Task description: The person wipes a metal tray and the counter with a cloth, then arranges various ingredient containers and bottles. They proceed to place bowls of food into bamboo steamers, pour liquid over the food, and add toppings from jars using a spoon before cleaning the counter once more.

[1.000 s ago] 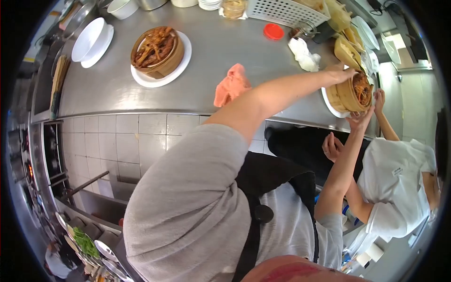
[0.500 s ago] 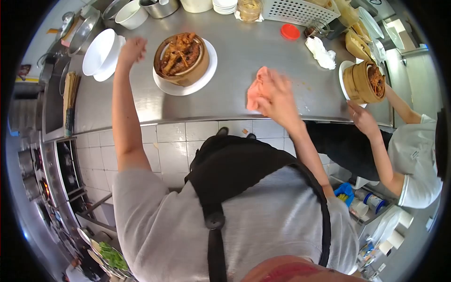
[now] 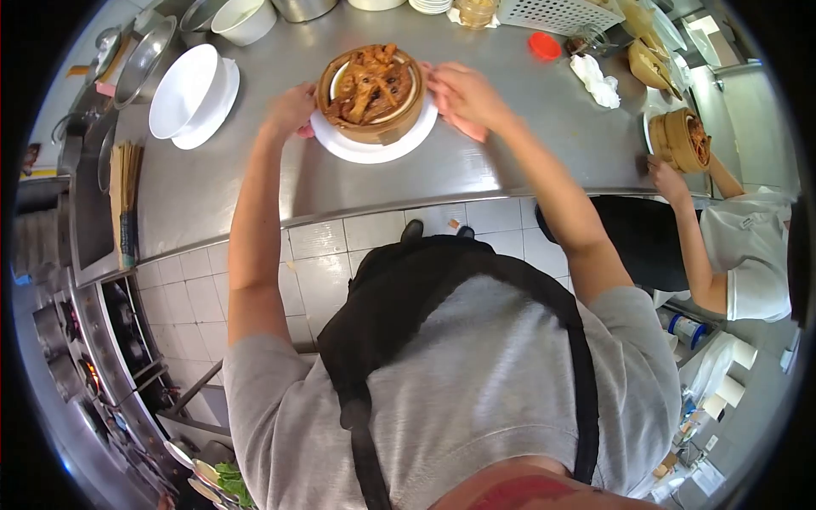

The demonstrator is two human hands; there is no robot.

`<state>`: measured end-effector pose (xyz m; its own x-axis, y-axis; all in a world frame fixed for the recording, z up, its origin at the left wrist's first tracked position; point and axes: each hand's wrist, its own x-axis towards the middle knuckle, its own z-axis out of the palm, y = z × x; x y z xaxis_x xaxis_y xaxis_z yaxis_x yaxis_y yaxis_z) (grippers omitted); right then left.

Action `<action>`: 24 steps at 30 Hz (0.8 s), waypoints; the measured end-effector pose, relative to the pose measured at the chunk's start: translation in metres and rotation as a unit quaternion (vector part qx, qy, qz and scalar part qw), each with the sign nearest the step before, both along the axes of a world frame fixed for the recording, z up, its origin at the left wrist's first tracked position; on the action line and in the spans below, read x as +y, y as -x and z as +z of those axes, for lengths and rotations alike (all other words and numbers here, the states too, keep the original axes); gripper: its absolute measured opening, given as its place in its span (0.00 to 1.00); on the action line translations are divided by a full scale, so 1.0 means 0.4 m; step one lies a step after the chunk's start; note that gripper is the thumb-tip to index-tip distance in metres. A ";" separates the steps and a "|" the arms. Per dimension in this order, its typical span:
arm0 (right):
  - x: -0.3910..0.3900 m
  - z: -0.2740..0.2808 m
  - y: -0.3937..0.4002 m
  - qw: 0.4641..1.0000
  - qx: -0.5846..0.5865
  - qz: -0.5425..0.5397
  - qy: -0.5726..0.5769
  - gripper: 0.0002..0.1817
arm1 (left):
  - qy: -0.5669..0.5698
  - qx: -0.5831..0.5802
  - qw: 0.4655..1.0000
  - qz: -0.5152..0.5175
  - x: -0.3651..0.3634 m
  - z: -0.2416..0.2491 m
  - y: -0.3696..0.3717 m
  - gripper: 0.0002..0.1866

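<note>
A round bamboo steamer [image 3: 374, 129] filled with brown sauced food [image 3: 371, 85] sits on a white plate [image 3: 357, 153] on the steel counter. At the plate's left edge, my left hand [image 3: 291, 110] has its fingers closed on the rim. On the other side, my right hand [image 3: 463, 93] is closed round a pink cloth [image 3: 466, 127], right beside the steamer and the plate's right edge. The right fingertips are partly hidden by the cloth and steamer.
White bowls [image 3: 184, 98] and bundled sticks [image 3: 126, 195] are at left. A red lid [image 3: 545, 47], white cloth [image 3: 594, 81] and perforated basket [image 3: 561, 15] are at back right. A co-worker's hand [image 3: 670, 180] holds another plated steamer [image 3: 676, 140] at far right.
My left hand has moved right to the plate. My right hand has brought the pink cloth left, beside the steamer. The co-worker's steamer has shifted right in view.
</note>
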<state>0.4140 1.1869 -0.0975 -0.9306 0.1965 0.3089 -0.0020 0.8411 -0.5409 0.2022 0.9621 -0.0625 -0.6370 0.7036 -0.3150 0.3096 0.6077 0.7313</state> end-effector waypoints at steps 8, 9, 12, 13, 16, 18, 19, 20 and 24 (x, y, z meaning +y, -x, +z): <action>-0.096 0.114 -0.117 0.980 0.108 -0.153 0.069 0.18 | -0.101 -0.230 0.966 0.061 0.053 -0.015 -0.147 0.12; -0.111 0.110 -0.127 0.977 0.131 -0.156 0.060 0.17 | -0.137 -0.251 0.957 0.049 0.061 -0.025 -0.172 0.09; -0.111 0.126 -0.177 0.970 0.122 -0.207 0.049 0.14 | -0.219 -0.315 0.916 0.116 0.064 -0.036 -0.262 0.10; -0.125 0.135 -0.194 0.969 0.121 -0.210 0.048 0.14 | -0.180 -0.347 0.916 0.091 0.058 -0.024 -0.276 0.12; -0.171 0.169 -0.223 0.958 0.098 -0.269 0.015 0.14 | -0.075 -0.195 0.978 0.018 0.036 -0.042 -0.226 0.19; -0.188 0.165 -0.229 0.947 0.097 -0.307 -0.011 0.13 | -0.086 0.022 0.996 -0.004 0.036 -0.019 -0.198 0.27; -0.192 0.159 -0.228 0.946 0.096 -0.310 -0.010 0.13 | -0.096 0.238 0.966 -0.021 0.041 -0.012 -0.192 0.35; -0.192 0.151 -0.223 0.941 0.122 -0.316 -0.007 0.13 | -0.096 0.239 0.966 -0.024 0.054 -0.015 -0.187 0.35; -0.187 0.104 -0.195 0.937 0.177 -0.299 -0.034 0.12 | -0.310 0.064 0.943 -0.105 0.123 -0.073 -0.176 0.50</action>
<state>0.4920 1.1119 -0.0559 -0.4983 0.6183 0.6078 0.3115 0.7819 -0.5400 0.2728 1.0113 -0.0915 -0.4683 0.8423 0.2669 0.4846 -0.0078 0.8747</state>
